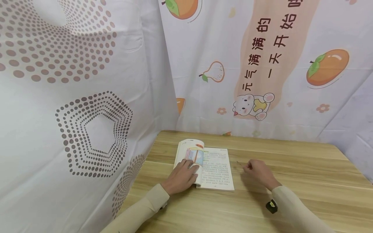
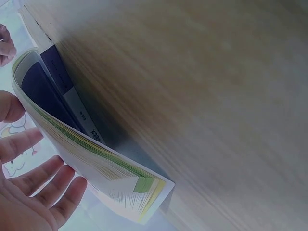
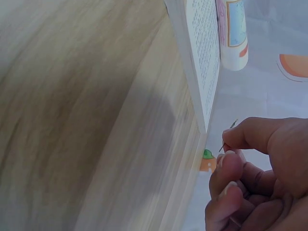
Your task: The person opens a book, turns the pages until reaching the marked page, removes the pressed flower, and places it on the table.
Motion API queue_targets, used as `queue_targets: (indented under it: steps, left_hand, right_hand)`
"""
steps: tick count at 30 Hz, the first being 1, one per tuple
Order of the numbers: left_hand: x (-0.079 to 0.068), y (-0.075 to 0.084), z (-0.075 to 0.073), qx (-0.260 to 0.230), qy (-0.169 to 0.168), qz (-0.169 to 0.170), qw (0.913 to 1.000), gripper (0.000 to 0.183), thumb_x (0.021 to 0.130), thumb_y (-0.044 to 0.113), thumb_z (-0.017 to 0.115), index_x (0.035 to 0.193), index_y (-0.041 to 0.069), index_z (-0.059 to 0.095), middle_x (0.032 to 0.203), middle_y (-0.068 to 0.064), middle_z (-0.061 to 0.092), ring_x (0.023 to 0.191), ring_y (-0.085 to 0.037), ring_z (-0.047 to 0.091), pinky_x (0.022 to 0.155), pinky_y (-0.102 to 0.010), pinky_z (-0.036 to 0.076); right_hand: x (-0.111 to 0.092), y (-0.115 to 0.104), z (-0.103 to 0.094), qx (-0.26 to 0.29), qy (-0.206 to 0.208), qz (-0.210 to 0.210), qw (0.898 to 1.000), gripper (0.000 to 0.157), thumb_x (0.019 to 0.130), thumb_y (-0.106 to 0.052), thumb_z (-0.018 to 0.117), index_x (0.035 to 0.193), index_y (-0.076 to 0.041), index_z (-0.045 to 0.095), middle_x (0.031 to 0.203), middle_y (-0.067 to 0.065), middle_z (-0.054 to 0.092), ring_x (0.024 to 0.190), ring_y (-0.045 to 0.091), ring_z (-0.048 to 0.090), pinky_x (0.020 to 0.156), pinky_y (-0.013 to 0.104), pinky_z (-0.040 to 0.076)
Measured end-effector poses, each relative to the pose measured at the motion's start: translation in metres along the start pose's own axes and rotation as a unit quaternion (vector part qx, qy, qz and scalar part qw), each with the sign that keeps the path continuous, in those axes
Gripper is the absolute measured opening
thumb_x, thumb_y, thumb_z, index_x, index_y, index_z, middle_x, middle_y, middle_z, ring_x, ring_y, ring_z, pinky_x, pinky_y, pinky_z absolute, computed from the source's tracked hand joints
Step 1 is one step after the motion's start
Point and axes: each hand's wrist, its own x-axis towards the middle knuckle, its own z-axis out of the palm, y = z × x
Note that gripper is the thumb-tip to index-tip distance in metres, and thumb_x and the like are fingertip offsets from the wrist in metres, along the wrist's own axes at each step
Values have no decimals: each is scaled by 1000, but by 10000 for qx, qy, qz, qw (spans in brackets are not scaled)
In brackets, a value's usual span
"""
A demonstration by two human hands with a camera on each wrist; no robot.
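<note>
An open book point(image 1: 217, 171) lies on the table, its left pages curving up and a printed text page flat on the right. My left hand point(image 1: 182, 176) rests on the curved left page, over the lower part of a coloured picture. The left wrist view shows the fingers point(image 2: 45, 178) spread against the raised pages point(image 2: 101, 159), with a dark blue cover part point(image 2: 45, 94) beneath. To the right of the book, my right hand point(image 1: 259, 173) is held above the table. Its thumb and index finger pinch a thin, short stick-like thing point(image 3: 234, 123), whose kind I cannot tell.
The wooden table point(image 1: 306, 174) extends to the right of the book. A white curtain with dotted patterns point(image 1: 96, 136) hangs along the left side, and a fruit-printed curtain point(image 1: 221, 106) stands behind the table's back edge.
</note>
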Motion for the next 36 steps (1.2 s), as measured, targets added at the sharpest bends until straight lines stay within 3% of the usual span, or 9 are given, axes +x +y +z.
queue_targets:
  steps: [11,18,29,36]
  left_hand:
    - [0,1,-2,-2,-161,-99,9998,33,104,28,57,131,13,67,125,-9,63,106,-23,56,86,-35,49]
    - [0,0,-1,1,-118,-85,9999,33,103,28,58,130,13,68,124,-9,63,104,-23,56,84,-35,48]
    - [0,0,-1,43,-139,-59,9999,33,103,28,58,130,13,67,123,-9,63,104,-23,56,84,-35,48]
    - [0,0,1,68,-55,-8,10000,31,102,27,59,129,13,68,122,-9,63,103,-23,56,84,-34,48]
  right_hand:
    - [-9,12,-2,45,71,-26,10000,15,93,-13,62,91,0,69,79,3,64,68,17,51,60,34,45]
    - [-16,18,0,11,78,69,9999,14,94,-12,61,81,-8,64,68,-1,50,62,16,45,57,32,37]
    - [-21,37,7,55,-19,171,9998,14,93,-14,67,81,-7,66,67,-1,52,59,15,46,51,29,37]
    - [-23,42,9,184,-111,245,9995,16,94,-14,64,80,-7,66,65,-1,49,59,16,44,52,29,36]
